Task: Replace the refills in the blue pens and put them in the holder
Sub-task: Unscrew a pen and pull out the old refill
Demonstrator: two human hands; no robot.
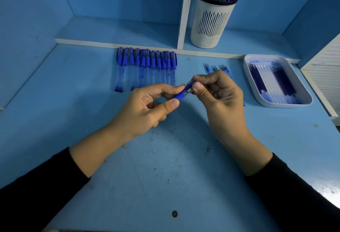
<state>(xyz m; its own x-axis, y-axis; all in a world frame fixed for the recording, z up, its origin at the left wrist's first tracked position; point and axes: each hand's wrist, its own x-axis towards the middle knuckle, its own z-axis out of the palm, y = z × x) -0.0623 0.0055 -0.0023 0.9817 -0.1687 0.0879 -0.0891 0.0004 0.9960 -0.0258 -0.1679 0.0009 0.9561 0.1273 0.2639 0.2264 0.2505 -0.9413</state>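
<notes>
Both hands hold one blue pen (184,93) above the middle of the desk. My left hand (147,106) pinches its blue grip section between thumb and forefinger. My right hand (219,95) grips the clear barrel end, most of which is hidden in the palm. A row of several blue pens (147,66) lies side by side at the back of the desk. The white slotted holder (211,22) stands on the shelf with several blue pens in it. Several loose refills (217,69) lie behind my right hand.
A white tray (305,101) at the right holds several refills, some dark blue and some pale. A low white shelf edge (114,45) runs along the back, with an upright divider (184,11) left of the holder. A white slatted panel (323,73) stands far right.
</notes>
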